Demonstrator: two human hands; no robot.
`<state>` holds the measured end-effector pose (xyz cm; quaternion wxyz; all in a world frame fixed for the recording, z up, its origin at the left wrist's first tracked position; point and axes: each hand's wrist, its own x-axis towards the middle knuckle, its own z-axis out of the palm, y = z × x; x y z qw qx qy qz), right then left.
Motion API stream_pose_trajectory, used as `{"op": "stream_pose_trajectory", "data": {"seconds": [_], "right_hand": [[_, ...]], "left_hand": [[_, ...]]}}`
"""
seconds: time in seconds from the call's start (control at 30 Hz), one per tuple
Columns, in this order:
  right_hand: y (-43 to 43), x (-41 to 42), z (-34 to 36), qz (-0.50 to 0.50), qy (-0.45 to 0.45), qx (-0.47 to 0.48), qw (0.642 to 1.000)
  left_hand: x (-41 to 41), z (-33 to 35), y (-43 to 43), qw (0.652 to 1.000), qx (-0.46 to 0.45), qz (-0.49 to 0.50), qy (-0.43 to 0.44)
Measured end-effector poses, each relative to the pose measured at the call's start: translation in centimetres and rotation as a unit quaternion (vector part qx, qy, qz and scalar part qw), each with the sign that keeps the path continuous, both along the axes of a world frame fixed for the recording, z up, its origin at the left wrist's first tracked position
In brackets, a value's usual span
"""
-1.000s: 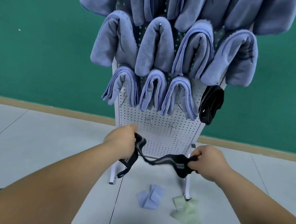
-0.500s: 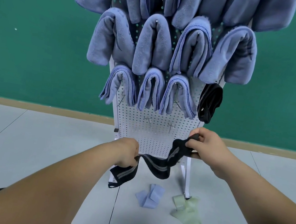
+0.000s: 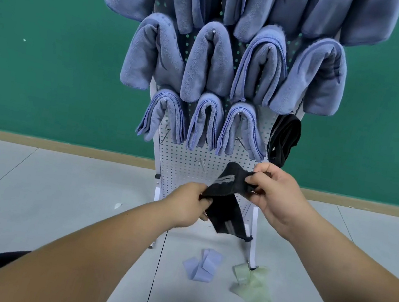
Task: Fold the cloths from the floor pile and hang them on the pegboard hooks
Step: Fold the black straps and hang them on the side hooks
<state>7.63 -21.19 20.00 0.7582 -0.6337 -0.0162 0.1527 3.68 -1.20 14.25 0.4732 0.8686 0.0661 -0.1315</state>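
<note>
Ten entries off my remote feed, largest first.

1. Green wall (image 3: 39, 47), behind everything.
2. Grey tiled floor (image 3: 30, 189), under the stand and the loose cloths.
3. White pegboard (image 3: 183, 164), upright on legs. Its upper part is covered by hung cloths and its lower part is bare.
4. Blue towels (image 3: 209, 63), folded over hooks in rows.
5. Smaller blue cloths (image 3: 205, 123), three in the row beneath.
6. Right hand (image 3: 274, 196): fingers (image 3: 256, 179) curled, pinching the upper right end of the piece in work.
7. Left hand (image 3: 187, 205): curled tight and gripping that piece's lower left end. It sits lower than the right.
8. Striped black cloth (image 3: 229, 184), the piece in work, held in the air before the bare lower board. Its long axis rises from the left hand to the right, and a loose tail droops below between them. I judge the fold unfinished.
9. Hung black cloth (image 3: 284, 138), at the right end of the lowest filled row, just above the right hand.
10. Lilac cloth (image 3: 202, 265) and pale green cloth (image 3: 254, 287), on the floor by the stand's feet, not yet folded.

Smallest: a bare hook (image 3: 200, 162) on the board, just above the held cloth and up-left of the right hand. I reckon the right hand is the nearer one to carry the fold there.
</note>
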Motion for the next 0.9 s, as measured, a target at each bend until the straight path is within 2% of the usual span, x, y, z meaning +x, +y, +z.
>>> {"op": "stream_pose_trajectory", "data": {"seconds": [0.1,0.23,0.3,0.43,0.57,0.77,0.9], "right_hand": [[-1.4,0.4,-0.7,-0.017,-0.023,-0.131,0.991],[-2.1,0.3,-2.1,0.022,-0.032,-0.280,0.959],[-1.7,-0.2,-2.5,0.045,-0.022,-0.317,0.947],[-0.5,-0.5,-2.9,0.073,0.032,-0.222,0.972],[0.4,-0.5,-2.4,0.085,0.037,-0.145,0.985],[0.0,0.2,-2.2,0.087,0.022,-0.067,0.994],[-0.4,0.3,-1.6,0.082,0.015,-0.056,0.995]], "left_hand": [[0.1,0.4,0.5,0.992,-0.101,0.070,0.007],[0.2,0.9,0.4,0.977,-0.171,0.127,-0.020],[0.2,1.2,0.3,0.972,-0.197,0.128,-0.024],[0.3,1.4,-0.3,0.968,-0.219,0.120,-0.013],[-0.1,0.9,-1.2,0.966,-0.230,0.115,0.015],[-0.1,1.1,-1.2,0.908,-0.383,0.161,0.056],[0.1,1.3,-1.3,0.902,-0.401,0.157,0.036]]}}
